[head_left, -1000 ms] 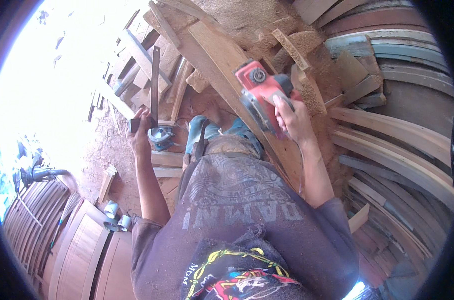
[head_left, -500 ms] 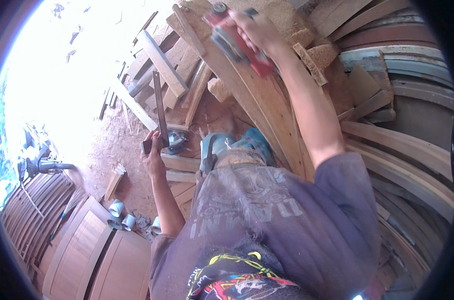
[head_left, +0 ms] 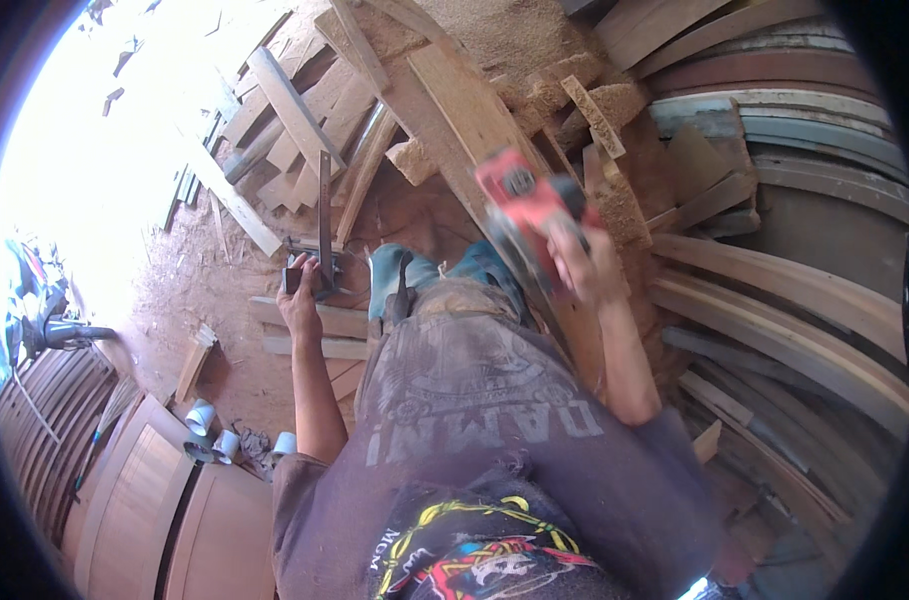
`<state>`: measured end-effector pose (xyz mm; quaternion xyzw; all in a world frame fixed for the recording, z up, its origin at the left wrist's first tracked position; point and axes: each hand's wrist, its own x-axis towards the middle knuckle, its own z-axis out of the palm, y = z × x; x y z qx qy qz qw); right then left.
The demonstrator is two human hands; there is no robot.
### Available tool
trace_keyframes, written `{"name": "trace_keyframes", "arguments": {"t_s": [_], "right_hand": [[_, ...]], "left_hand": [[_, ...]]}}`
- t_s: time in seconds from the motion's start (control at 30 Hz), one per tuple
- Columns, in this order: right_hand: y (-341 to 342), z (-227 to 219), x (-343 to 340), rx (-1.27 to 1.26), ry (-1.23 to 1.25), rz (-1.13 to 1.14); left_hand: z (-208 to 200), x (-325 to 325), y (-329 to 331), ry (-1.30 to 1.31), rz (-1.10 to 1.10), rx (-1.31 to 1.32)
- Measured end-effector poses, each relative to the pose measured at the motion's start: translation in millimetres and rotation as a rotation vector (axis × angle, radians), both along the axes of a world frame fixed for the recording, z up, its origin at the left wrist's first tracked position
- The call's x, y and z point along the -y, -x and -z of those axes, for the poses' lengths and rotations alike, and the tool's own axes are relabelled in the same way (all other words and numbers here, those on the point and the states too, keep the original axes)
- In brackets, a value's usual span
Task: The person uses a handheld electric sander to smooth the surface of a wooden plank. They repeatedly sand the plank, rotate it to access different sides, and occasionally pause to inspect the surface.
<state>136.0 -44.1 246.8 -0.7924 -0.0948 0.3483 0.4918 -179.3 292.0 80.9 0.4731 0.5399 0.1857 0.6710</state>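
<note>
My right hand (head_left: 592, 268) is closed around the rear handle of a red and black electric hand planer (head_left: 519, 185), blurred by motion. The planer is over a long wooden board (head_left: 464, 95) that runs from the far middle toward my right side; I cannot tell whether its sole touches the wood. On the left, my left hand (head_left: 302, 300) grips the dark stock of a carpenter's square (head_left: 324, 205), its thin blade pointing away from me. The square is held apart from the board.
Offcuts (head_left: 294, 110) lie piled at the far left, with sawdust (head_left: 519, 40) beyond the board. Curved timbers (head_left: 784, 270) are stacked along the right. Wooden panels (head_left: 124, 500), several pale cylinders (head_left: 200, 416) and a small wood block (head_left: 195, 365) are at the lower left.
My right hand has drawn the planer back toward me from the far part of the board. My left hand still holds the square, and the whole view has shifted slightly.
</note>
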Motion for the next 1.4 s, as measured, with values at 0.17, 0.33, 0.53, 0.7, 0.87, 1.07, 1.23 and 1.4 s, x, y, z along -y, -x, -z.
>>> {"name": "trace_keyframes", "arguments": {"t_s": [0.17, 0.33, 0.53, 0.7, 0.87, 1.07, 1.23, 1.4], "right_hand": [[37, -19, 42, -0.133, 0.127, 0.097], [-3, -13, -23, -0.141, 0.058, 0.052], [-65, -9, -131, -0.068, 0.002, -0.004], [-133, 8, -230, 0.004, -0.154, -0.155], [-156, 14, -272, 0.069, -0.219, -0.241], [-96, 0, -155, 0.028, -0.346, -0.042], [-16, -7, 36, -0.009, -0.166, -0.032], [81, -26, 227, -0.043, 0.029, 0.189]], "left_hand": [[7, -12, -25, 0.021, 0.112, -0.041], [-10, -11, -46, -0.032, 0.163, -0.030], [-5, 8, -6, 0.007, 0.006, -0.029], [6, 34, 35, 0.065, -0.115, -0.044], [4, 70, 42, 0.050, -0.141, -0.026], [13, 108, 50, -0.026, 0.076, -0.177], [-1, 154, -8, -0.110, 0.469, -0.111], [-17, 249, -67, -0.270, 1.008, -0.185]]}}
